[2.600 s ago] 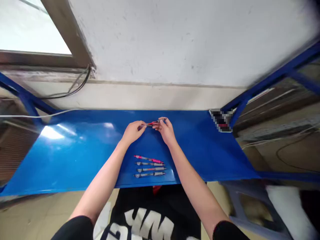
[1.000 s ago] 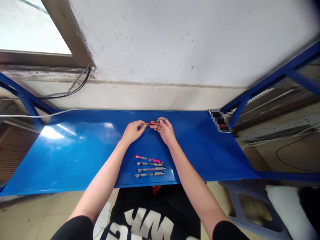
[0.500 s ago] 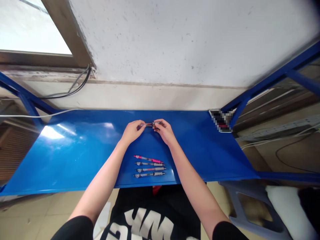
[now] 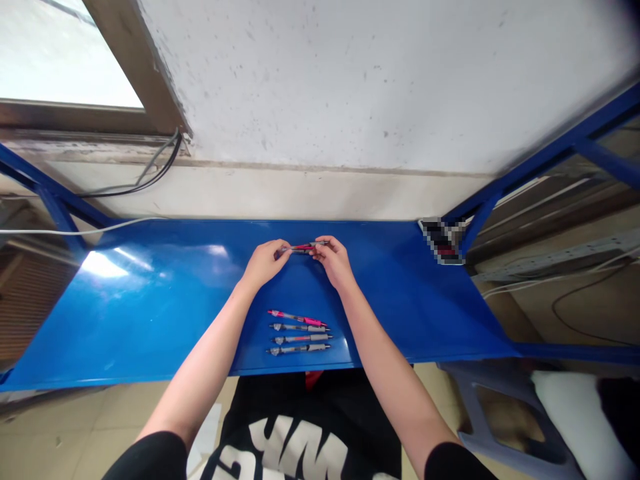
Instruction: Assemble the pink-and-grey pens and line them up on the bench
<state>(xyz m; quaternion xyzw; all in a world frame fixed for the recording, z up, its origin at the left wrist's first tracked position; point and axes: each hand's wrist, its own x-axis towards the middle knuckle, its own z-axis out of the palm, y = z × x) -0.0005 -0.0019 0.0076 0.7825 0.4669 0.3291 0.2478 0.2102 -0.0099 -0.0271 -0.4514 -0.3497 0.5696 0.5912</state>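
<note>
Mid-frame, pens (image 4: 303,248) are pinched by the left hand (image 4: 267,261) and right hand (image 4: 335,263), the latter just shifted rightward, leaving them less covered.

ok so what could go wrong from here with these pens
The held pens could slip, as the left hand and right hand seem to grip them only near the ends. The loose pens lie near the front edge of the table, between the forearms, so one drawn back might nudge a pen off.
</note>
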